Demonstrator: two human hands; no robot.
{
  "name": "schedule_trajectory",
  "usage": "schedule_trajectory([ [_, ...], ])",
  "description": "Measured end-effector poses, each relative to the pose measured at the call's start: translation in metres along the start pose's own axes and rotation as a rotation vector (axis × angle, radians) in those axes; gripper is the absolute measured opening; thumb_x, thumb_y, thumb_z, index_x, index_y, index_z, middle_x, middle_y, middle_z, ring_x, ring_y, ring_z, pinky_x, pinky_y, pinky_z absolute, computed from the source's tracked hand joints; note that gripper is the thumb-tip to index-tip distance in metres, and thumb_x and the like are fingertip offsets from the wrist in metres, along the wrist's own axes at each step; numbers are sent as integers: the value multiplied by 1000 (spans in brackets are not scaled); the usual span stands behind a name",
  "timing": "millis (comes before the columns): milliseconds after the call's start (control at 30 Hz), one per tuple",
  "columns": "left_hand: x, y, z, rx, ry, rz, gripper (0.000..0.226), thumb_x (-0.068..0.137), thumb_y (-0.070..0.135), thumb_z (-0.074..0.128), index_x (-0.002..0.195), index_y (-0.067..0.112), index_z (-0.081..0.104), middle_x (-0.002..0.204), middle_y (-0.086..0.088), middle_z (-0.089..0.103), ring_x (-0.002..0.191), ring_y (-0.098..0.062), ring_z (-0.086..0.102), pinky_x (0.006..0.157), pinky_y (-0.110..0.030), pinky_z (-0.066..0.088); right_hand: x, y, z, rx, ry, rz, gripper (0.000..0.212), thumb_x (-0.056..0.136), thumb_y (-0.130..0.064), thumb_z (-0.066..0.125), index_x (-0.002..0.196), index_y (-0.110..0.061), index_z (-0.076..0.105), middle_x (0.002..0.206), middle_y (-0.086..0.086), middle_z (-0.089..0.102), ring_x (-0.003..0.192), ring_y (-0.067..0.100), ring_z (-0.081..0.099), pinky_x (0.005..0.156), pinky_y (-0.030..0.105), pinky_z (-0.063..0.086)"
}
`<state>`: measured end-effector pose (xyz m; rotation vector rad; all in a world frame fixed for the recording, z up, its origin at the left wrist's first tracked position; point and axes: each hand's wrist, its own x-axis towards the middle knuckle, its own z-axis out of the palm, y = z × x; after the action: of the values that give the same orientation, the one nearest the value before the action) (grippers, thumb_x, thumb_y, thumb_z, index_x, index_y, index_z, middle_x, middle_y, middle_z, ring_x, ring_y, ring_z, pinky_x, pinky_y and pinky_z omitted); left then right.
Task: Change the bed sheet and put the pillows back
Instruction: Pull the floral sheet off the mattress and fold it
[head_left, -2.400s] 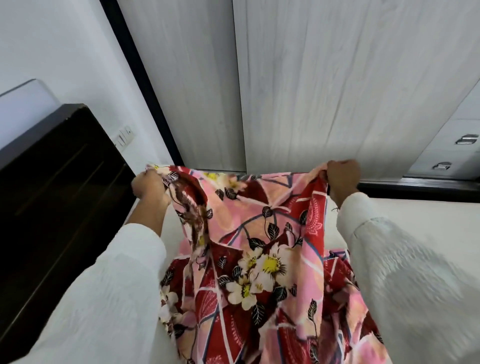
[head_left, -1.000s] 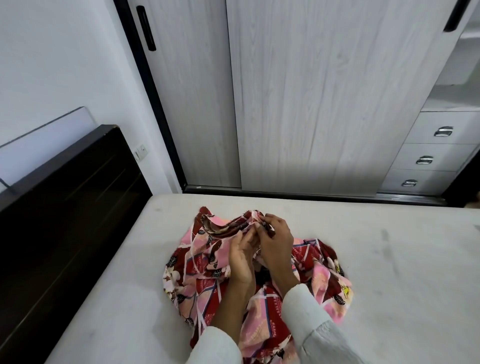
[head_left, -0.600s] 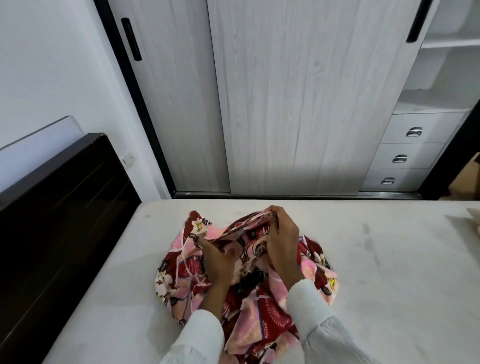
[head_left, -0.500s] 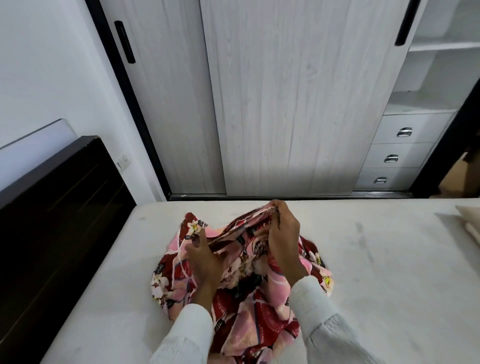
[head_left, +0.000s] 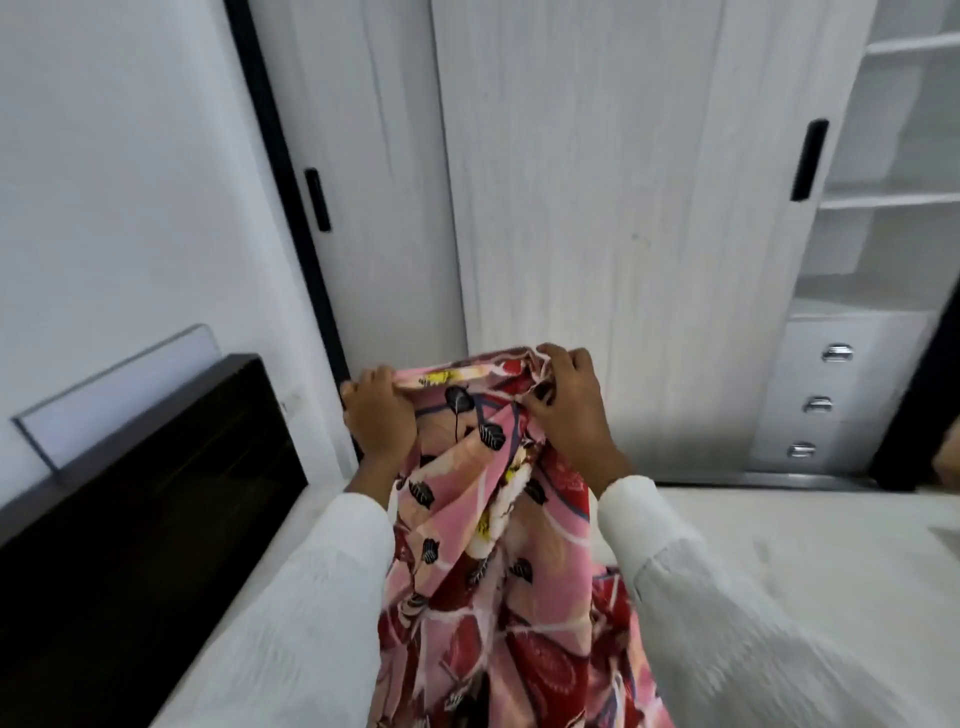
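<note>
Both hands, left hand (head_left: 382, 415) and right hand (head_left: 569, 402), fingers clamped on bed sheet (head_left: 483, 545) edge, lifted to unfurl over mattress (head_left: 810, 561).

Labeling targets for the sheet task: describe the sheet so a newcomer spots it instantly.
Start at the bare white mattress beside the dark headboard. Above it, the left hand and right hand grip the bed sheet by its top edge. It is the only patterned thing: pink and red with flowers.

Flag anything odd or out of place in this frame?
Nothing damaged or spilled. The floral sheet hangs bunched from both hands, left hand and right hand gripping its top edge. The mattress is bare, as expected mid-change.
</note>
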<state>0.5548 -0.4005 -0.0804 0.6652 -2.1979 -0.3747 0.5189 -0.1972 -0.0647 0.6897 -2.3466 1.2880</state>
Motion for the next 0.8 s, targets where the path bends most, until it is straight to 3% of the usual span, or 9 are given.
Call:
schedule_trajectory([
  [100,73,29,-68,35,191,43,34,88,4,39,116,8,56,121,-15,51,117,-35,37,80,-43,41,56,-50,-6,-67,33,-254,63,75,-2,65,134,-13,45,106,4,31,94,24,47,86,35,50],
  [167,125,60,-130,22,363,43,34,90,5,35,117,10,55,124,-13,48,119,-33,37,80,-42,39,100,-91,-20,-111,149,-461,65,74,-2,64,136,-15,45,109,12,38,96,31,50,81,37,52],
  [300,196,125,-256,-124,708,89,38,89,5,32,120,12,53,129,-10,47,119,-29,41,78,-36,35,178,-189,-67,-37,382,-701,44,79,-24,64,122,-13,60,111,22,44,93,28,51,79,32,48],
  [400,210,139,-289,-98,534,385,39,82,5,34,112,5,59,115,-18,58,107,-32,53,81,-34,36,216,-214,-91,16,312,-565,37,86,-49,45,97,-21,65,104,15,49,88,16,42,79,29,38],
  [467,208,137,-295,-2,438,441,34,80,3,39,103,2,64,105,-22,61,100,-36,56,75,-34,37,227,-207,-100,-89,229,-531,34,89,-45,50,89,-16,66,99,15,52,92,21,51,81,31,41],
  [633,194,182,-338,-306,809,360,33,85,3,37,105,3,63,110,-18,56,102,-29,53,78,-29,34,221,-257,-138,124,364,-646,49,81,-37,66,121,-10,55,110,9,34,107,18,40,100,23,32],
  [667,191,193,-341,-345,763,409,32,84,6,37,103,2,63,108,-17,59,101,-28,54,75,-28,33,223,-267,-144,149,378,-623,54,80,-37,68,124,-10,51,117,12,34,113,19,38,100,20,27],
  [733,187,199,-337,-171,428,503,31,82,18,45,97,0,66,100,-19,63,94,-28,57,70,-27,33,226,-267,-143,50,205,-540,68,75,-46,67,130,-13,43,125,15,35,119,21,36,102,22,26],
  [800,192,182,-332,86,292,423,26,78,16,57,95,-1,67,100,-20,65,94,-31,59,71,-31,39,217,-244,-129,-325,-14,-559,89,56,-61,55,128,-10,40,123,18,40,114,28,46,97,29,35],
])
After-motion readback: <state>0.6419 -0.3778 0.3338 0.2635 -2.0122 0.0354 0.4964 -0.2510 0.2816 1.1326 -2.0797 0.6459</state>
